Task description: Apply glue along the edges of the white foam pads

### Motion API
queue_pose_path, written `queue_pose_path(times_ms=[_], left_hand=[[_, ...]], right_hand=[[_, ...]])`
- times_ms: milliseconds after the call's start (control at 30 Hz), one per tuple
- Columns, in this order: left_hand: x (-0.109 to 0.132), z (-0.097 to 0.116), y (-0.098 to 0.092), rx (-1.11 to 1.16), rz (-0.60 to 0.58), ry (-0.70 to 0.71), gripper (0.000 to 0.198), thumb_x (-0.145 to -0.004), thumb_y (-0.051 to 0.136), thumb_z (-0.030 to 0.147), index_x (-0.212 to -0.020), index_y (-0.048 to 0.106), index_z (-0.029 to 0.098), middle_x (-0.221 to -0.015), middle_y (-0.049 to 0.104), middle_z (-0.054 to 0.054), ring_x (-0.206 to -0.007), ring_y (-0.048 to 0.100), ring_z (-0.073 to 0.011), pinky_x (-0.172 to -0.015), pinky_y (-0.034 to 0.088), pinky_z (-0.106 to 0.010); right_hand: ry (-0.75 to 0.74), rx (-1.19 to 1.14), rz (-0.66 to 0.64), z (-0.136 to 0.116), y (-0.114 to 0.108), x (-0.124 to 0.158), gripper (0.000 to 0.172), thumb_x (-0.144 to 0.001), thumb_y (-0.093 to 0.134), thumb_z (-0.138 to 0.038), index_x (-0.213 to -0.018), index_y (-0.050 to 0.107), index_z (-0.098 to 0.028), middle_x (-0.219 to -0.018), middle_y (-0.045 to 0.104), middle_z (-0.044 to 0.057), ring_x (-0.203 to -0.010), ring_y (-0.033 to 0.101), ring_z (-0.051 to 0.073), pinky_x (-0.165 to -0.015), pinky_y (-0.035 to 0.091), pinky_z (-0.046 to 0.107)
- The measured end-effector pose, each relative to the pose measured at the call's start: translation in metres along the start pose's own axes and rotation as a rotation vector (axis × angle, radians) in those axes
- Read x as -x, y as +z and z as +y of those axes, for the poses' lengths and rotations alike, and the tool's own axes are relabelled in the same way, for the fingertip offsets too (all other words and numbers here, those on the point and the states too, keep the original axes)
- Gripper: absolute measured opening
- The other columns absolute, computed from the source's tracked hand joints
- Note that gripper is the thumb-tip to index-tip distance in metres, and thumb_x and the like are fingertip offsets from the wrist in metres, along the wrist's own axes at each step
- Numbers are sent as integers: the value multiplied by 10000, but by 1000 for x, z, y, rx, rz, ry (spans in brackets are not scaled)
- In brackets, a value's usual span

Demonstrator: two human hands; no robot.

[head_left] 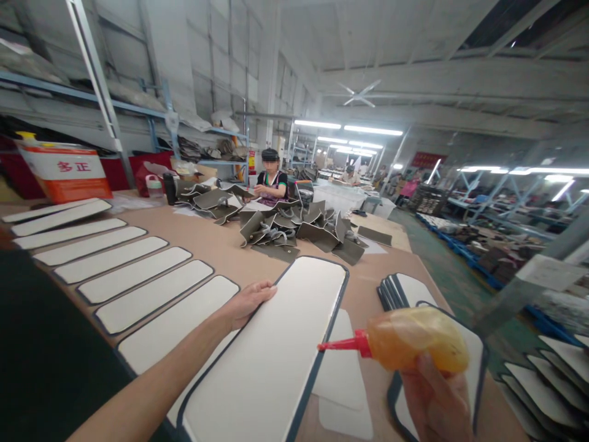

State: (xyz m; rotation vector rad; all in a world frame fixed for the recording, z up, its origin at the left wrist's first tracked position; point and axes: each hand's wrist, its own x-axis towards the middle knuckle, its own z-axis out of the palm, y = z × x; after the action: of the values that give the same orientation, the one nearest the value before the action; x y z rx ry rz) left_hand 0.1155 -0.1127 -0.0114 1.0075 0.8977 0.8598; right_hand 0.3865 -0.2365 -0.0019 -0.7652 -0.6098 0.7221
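My left hand [251, 302] grips the left edge of a long white panel [271, 350] with rounded corners and a dark border, thumb on its face. The panel is tilted up over the table. In my right hand [437, 393] is a squeeze bottle [416, 341] of amber liquid, held on its side. Its red nozzle [340, 345] points left, the tip at the panel's right edge. A pale wet-looking line runs along the upper part of that edge. Left of my forearm, several similar panels [154, 301] lie in an overlapping row.
Grey-brown cut pieces [317, 227] are heaped at the table's far side, with a person [271, 181] seated behind them. More panels [409, 288] are stacked at the right. A white and orange can [69, 169] stands at the far left. Loose white sheets [343, 368] lie under the nozzle.
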Motion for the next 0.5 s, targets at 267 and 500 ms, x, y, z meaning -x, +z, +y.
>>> queue_pose_path(times_ms=[267, 500], left_hand=[[-13, 13, -3, 8, 23, 20, 304, -647, 719, 335, -760, 488, 174, -594, 580, 39, -478, 507, -86, -448, 410, -190], [-24, 22, -1, -15, 21, 26, 242, -680, 688, 289, -726, 481, 172, -576, 564, 43, -466, 497, -86, -437, 391, -190]], right_hand=[[-20, 7, -18, -2, 11, 8, 413, -559, 795, -280, -947, 664, -226, -811, 688, 40, -704, 644, 183, -675, 534, 295], [10, 14, 12, -2, 12, 15, 401, -539, 806, -293, -911, 670, -227, -808, 683, 32, -712, 641, 167, -687, 530, 269]])
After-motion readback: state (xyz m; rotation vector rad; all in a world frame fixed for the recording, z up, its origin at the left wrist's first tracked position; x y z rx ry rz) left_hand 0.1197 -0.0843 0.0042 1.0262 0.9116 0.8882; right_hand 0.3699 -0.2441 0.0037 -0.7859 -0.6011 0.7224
